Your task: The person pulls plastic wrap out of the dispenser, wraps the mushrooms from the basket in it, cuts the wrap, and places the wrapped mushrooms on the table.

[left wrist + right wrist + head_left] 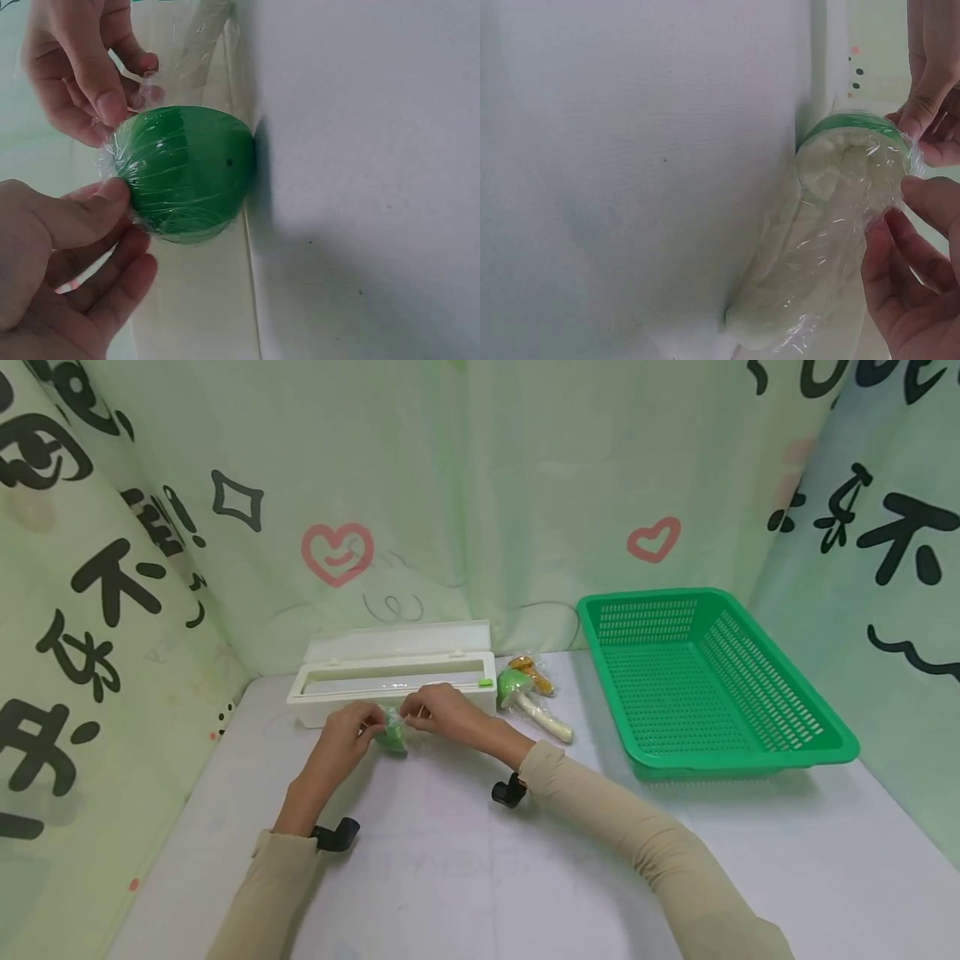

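A green-capped toy mushroom (392, 735) with a pale stem, wrapped in clear film, is held at the table in front of a white cling film dispenser (322, 708). My left hand (345, 739) pinches the wrapped cap at its edge, as the left wrist view shows. Across from it, my right hand (450, 714) pinches the loose cling film (874, 217) beside the cap between thumb and fingers. The pale stem (780, 292) shows through the film in the right wrist view; in the head view it is hidden.
The dispenser's lid (401, 639) stands raised, and a small green slider (485, 682) sits on its front edge. Right of it lie a wrapped green-and-white mushroom (543, 717) and a wrapped yellow-brown piece (534, 675). A large green basket (738, 758) stands farther right, before the curtain.
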Motion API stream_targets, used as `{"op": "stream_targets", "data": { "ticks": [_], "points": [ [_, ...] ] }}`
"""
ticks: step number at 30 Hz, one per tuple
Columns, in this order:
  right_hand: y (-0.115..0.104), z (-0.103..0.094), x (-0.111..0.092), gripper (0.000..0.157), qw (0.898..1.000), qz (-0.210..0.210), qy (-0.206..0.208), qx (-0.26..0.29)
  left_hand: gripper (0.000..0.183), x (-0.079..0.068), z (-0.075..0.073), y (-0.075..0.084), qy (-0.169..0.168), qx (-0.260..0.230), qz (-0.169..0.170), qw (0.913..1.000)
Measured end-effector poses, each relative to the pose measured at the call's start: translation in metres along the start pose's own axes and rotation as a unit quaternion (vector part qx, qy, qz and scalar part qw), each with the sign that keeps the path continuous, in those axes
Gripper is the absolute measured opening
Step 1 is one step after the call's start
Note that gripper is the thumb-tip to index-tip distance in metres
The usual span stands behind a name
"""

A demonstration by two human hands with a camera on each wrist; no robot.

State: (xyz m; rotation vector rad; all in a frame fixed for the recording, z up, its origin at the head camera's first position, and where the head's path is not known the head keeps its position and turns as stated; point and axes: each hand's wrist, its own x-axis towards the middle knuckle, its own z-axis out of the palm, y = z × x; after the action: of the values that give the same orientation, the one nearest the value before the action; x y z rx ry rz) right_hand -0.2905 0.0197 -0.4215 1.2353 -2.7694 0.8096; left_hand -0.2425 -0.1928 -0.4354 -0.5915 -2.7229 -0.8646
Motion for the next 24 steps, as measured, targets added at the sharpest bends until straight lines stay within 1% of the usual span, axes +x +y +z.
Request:
{"op": "stream_targets", "data": {
  "ticks": [2,5,7,10,12,15,17,19,21,24],
  "points": [
    [-0.001,0.000,0.001,0.015,1.000,-0.006,-0.007,-0.001,0.027,0.003,-0.003,0.001,-0.021,-0.007,-0.023,0.9995],
    [-0.001,0.000,0.001,0.016,1.000,-0.022,-0.020,-0.003,0.042,0.007,-0.008,0.002,-0.054,-0.006,-0.035,0.9979],
    [-0.001,-0.001,0.001,0.019,0.999,-0.036,-0.029,-0.006,0.042,0.008,-0.011,0.002,-0.067,0.009,-0.021,0.9975],
    [0.001,-0.004,-0.002,0.022,0.998,-0.041,-0.032,-0.027,0.034,0.010,-0.012,0.001,-0.080,0.022,0.008,0.9965],
    [0.003,-0.010,-0.009,0.026,0.998,-0.023,-0.036,-0.041,0.034,0.011,-0.011,0.001,-0.086,0.028,0.016,0.9958],
    [0.004,-0.022,-0.023,0.035,0.996,0.029,-0.058,-0.053,0.034,0.013,-0.012,0.005,-0.107,0.019,0.008,0.9940],
    [0.004,-0.030,-0.033,0.040,0.993,0.067,-0.080,-0.063,0.034,0.014,-0.013,0.008,-0.122,0.017,0.007,0.9924],
    [0.006,-0.034,-0.043,0.044,0.987,0.094,-0.101,-0.077,0.037,0.013,-0.015,0.011,-0.133,0.015,0.003,0.9909],
    [0.010,-0.035,-0.050,0.044,0.984,0.108,-0.110,-0.088,0.043,0.014,-0.015,0.013,-0.142,0.025,-0.001,0.9896],
    [0.016,-0.032,-0.057,0.043,0.985,0.111,-0.106,-0.083,0.051,0.014,-0.012,0.017,-0.149,0.047,-0.017,0.9876]
  ]
}}
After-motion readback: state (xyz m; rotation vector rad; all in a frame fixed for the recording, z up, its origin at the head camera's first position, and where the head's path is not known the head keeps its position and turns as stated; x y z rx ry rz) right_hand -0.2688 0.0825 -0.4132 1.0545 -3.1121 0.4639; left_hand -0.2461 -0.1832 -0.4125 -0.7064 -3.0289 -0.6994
